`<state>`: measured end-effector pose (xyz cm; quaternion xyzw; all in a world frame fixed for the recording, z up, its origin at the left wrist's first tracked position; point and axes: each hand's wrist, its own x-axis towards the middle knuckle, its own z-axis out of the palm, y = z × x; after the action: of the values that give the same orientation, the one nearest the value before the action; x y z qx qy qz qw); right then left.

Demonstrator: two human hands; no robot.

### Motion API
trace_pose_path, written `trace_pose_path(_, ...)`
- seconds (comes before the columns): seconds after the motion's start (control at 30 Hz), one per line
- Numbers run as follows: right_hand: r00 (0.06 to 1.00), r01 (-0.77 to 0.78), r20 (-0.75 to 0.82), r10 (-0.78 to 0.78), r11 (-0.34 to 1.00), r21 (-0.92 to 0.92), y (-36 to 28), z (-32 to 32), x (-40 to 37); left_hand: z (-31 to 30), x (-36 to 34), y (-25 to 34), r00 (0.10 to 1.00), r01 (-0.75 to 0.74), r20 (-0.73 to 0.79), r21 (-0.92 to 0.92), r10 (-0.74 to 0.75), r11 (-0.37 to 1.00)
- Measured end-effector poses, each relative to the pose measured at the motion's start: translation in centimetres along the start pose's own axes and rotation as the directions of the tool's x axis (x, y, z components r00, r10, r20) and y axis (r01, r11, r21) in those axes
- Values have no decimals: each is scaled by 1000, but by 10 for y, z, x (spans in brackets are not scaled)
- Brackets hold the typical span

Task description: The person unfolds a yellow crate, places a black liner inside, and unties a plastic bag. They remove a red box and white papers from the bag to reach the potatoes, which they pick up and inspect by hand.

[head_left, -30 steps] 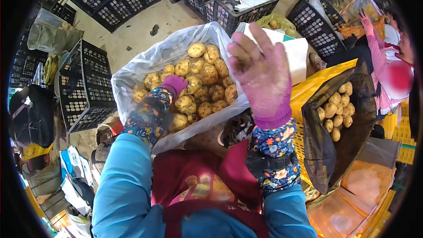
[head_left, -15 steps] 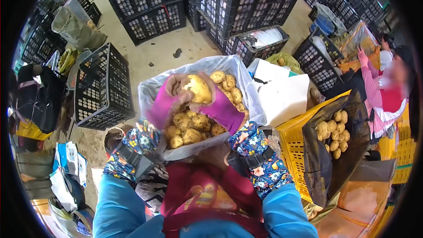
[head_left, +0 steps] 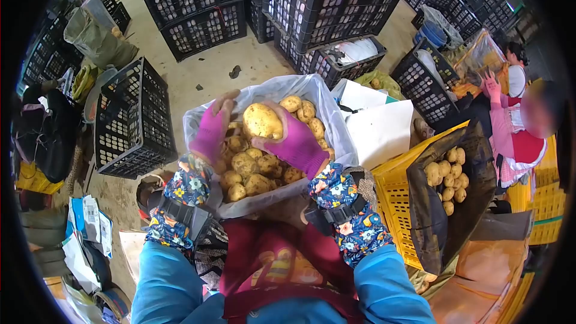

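My right hand, in a pink and grey glove, grips a large yellow potato above the lined crate. My left hand, gloved the same way, is just left of that potato, apart from it, with its fingers spread and nothing in them. Below both hands is a crate with a clear plastic liner, holding several potatoes, some with brown soil on the skin. The potatoes under my hands are partly hidden.
A yellow crate with a dark liner holds several potatoes at right. White cardboard lies beside the lined crate. A black crate stands at left; stacked black crates are ahead. A co-worker in pink sits at far right.
My left hand has let go of the large potato and moved left, its fingers opening. The potato stays in my right hand. The whole view has shifted slightly.
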<state>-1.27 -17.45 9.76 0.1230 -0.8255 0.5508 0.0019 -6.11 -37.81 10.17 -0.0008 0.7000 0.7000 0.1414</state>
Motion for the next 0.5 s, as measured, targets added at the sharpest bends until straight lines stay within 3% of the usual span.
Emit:
trace_pose_path(0.1, 999, 46, 31, -38, 946, -322, 0, -3, 0, 3, -1, -2, 989, 2, 144, -112, 14, 994)
trace_pose_path(0.23, 991, -131, -4, 133, 976, 177, 7, -11, 1, 10, -9, -11, 948, 37, 314, -272, 53, 962)
trace_pose_path(0.27, 981, -162, -51, 189, 930, 329, 2, -13, 4, 11, -12, 2, 872, 244, 485, -555, 70, 795)
trace_pose_path(0.3, 964, -179, -91, 250, 861, 476, -1, -14, 6, 12, -10, 1, 902, 187, 423, -562, 85, 806)
trace_pose_path(0.33, 977, 63, -212, -32, 988, 141, 17, -7, 10, 14, -9, -1, 928, 134, 360, -563, 96, 816)
trace_pose_path(0.37, 981, 92, -181, -63, 984, 153, 16, -4, 8, 15, -10, -2, 948, 80, 297, -560, 110, 824)
trace_pose_path(0.43, 984, 152, -120, -132, 973, 176, 12, -1, 5, 14, -13, 3, 939, 63, 318, -539, 134, 840)
trace_pose_path(0.5, 992, -86, -13, 125, 745, 662, -5, -17, 4, 13, -15, 3, 950, 37, 287, -490, 121, 871)
